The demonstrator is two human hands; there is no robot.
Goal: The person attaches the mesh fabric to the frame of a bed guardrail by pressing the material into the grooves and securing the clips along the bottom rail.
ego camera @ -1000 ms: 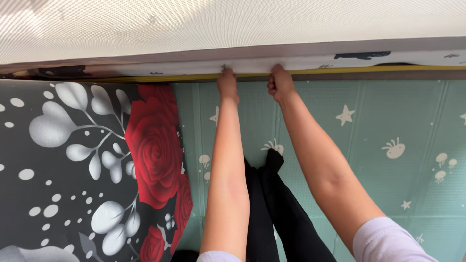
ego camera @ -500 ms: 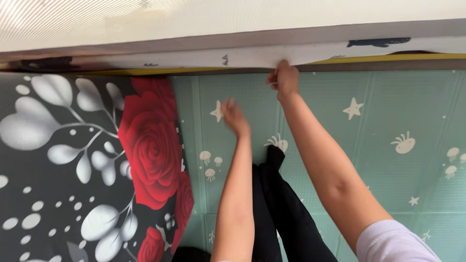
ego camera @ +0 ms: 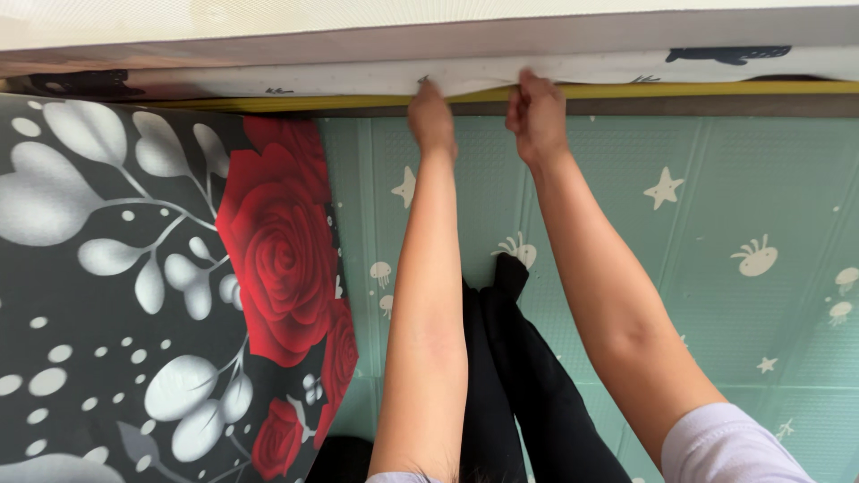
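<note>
Step in hand, as judged: the sheet edge is being tucked in along the mattress side, above the yellow strip.

- Left hand: fingers curled, tips pressed into the sheet edge right at the seam under the mattress. Whether cloth is actually pinched cannot be told; the fingertips are hidden in the fold.
- Right hand: closed in a loose fist, sheet edge pinched between thumb and fingers, just beside the left hand.
- Sheet: white with small dark prints, hanging as a narrow band along the mattress side, slightly bunched where both hands meet. The rest of the band to left and right lies flatter.
- Below: green mat with stars and jellyfish on the floor; dark blanket with red roses to the left, touching the mat edge. Dark trousers are seen between the arms.

Next move, as judged: cloth needs pushing into the gap with flat fingers, then the hands shifted sideways along the edge; tension should be kept even so the bunch is not dragged along.

Containers: none in view, nothing held in anything.
</note>
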